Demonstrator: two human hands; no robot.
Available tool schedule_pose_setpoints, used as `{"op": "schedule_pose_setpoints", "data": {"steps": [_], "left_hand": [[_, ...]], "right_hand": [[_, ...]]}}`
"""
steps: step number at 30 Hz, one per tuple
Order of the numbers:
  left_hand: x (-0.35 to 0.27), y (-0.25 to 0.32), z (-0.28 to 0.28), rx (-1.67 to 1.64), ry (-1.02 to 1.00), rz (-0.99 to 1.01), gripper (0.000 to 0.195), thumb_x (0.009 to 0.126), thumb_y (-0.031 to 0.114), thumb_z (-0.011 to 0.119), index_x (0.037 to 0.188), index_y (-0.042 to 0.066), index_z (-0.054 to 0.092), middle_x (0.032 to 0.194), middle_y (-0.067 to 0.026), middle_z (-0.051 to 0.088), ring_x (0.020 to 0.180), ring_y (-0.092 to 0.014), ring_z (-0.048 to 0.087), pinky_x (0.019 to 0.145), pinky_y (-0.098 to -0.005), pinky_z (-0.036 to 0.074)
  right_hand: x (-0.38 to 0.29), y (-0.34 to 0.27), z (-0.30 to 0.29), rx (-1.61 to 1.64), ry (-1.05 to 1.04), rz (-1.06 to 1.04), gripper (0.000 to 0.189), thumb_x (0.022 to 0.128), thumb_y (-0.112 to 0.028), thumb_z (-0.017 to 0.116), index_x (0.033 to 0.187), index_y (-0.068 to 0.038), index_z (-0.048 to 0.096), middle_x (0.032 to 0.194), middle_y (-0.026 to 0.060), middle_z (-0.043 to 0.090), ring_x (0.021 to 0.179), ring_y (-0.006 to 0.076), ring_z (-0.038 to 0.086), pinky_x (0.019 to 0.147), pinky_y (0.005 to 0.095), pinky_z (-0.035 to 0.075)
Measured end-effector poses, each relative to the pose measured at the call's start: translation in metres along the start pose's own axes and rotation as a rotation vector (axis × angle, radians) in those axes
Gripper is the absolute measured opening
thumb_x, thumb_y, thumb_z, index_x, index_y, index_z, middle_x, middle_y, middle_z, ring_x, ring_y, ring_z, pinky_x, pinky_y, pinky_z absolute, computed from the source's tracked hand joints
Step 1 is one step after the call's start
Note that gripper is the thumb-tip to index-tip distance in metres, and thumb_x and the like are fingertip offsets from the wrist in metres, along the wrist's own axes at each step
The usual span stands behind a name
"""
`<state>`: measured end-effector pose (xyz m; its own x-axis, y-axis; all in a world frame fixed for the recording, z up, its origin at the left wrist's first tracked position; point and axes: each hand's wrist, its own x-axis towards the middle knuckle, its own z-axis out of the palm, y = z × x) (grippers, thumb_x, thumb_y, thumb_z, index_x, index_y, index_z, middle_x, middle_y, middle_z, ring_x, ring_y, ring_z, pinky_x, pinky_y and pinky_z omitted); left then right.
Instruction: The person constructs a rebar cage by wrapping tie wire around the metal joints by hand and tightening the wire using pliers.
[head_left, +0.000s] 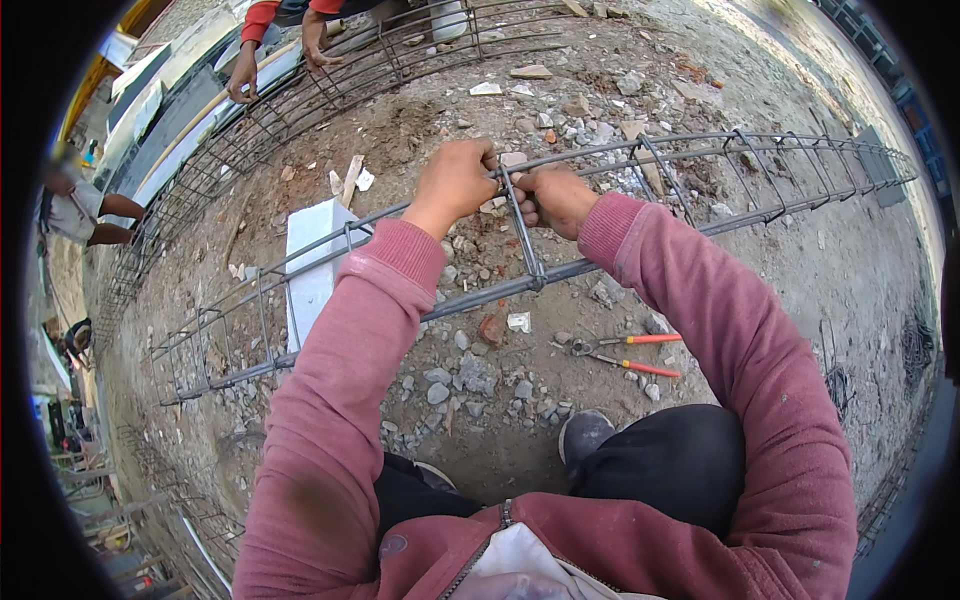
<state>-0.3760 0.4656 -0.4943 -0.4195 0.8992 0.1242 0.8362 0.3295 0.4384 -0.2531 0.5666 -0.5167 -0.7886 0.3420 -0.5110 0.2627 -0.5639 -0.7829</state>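
A long steel rebar cage (480, 300) stretches across in front of me, its stirrups set between paired long bars. Where one stirrup (519, 225) meets the far bars, both my hands work close together. My left hand (459, 180) has its fingers curled tight at the left of this joint. From the right, my right hand (559, 199) closes thumb and fingers around the stirrup's top. Fingers cover the exact contact, and any tie wire there is hidden. Pincers with red-orange handles (649, 368) lie on the ground below my right forearm.
A white block (311, 281) sits under the cage's left part, a grey block (879, 165) at its right end. Stones and broken brick (493, 328) litter the dirt. Beyond, another person's hands (321, 45) touch a second rebar cage (390, 56). Wire bundles (840, 390) lie right.
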Motion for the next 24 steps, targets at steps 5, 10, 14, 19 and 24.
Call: {"op": "schedule_pose_setpoints", "data": {"steps": [5, 10, 14, 19, 24], "left_hand": [[-0.009, 0.016, 0.004, 0.369, 0.124, -0.171, 0.011, 0.069, 0.019, 0.062, 0.075, 0.010, 0.063, 0.071, -0.0124, 0.062, 0.075, -0.031, 0.061, 0.063, -0.0391, 0.049], [-0.009, 0.021, -0.007, 0.186, 0.020, -0.188, 0.014, 0.067, 0.018, 0.063, 0.073, 0.006, 0.067, 0.072, -0.0154, 0.064, 0.068, -0.030, 0.063, 0.059, -0.0356, 0.050], [0.002, -0.027, -0.003, -0.573, -0.259, -0.258, 0.025, 0.072, 0.023, 0.066, 0.077, -0.001, 0.066, 0.070, -0.0109, 0.065, 0.062, -0.015, 0.060, 0.055, -0.0260, 0.044], [0.010, -0.017, 0.007, -0.575, -0.111, -0.371, 0.025, 0.077, 0.023, 0.063, 0.072, -0.001, 0.067, 0.065, -0.0070, 0.065, 0.057, -0.009, 0.055, 0.053, -0.0222, 0.040], [0.009, 0.001, 0.006, -0.288, -0.015, -0.376, 0.025, 0.078, 0.029, 0.062, 0.072, 0.006, 0.069, 0.062, -0.0040, 0.064, 0.056, -0.011, 0.055, 0.055, -0.0269, 0.042]], "right_hand": [[-0.009, -0.003, 0.000, -0.058, 0.019, -0.015, 0.015, 0.088, -0.011, 0.048, 0.077, -0.002, 0.054, 0.060, 0.0018, 0.049, 0.047, 0.0116, 0.044, 0.040, 0.0256, 0.039], [-0.022, -0.008, 0.003, -0.210, 0.070, -0.028, 0.017, 0.089, -0.014, 0.049, 0.076, -0.004, 0.054, 0.059, 0.0009, 0.050, 0.047, 0.0103, 0.047, 0.042, 0.0247, 0.041], [-0.022, -0.007, 0.008, -0.212, 0.067, -0.040, 0.018, 0.089, -0.016, 0.049, 0.078, -0.004, 0.056, 0.061, 0.0005, 0.051, 0.049, 0.0098, 0.048, 0.044, 0.0244, 0.044], [-0.008, 0.001, 0.003, -0.178, 0.065, -0.062, 0.020, 0.089, -0.016, 0.048, 0.080, 0.000, 0.057, 0.064, 0.0039, 0.055, 0.052, 0.0122, 0.053, 0.044, 0.0255, 0.045], [-0.004, 0.008, -0.014, -1.183, 0.145, -0.574, 0.023, 0.089, -0.018, 0.048, 0.083, 0.001, 0.059, 0.064, 0.0085, 0.058, 0.051, 0.0164, 0.057, 0.046, 0.0298, 0.047]]}}
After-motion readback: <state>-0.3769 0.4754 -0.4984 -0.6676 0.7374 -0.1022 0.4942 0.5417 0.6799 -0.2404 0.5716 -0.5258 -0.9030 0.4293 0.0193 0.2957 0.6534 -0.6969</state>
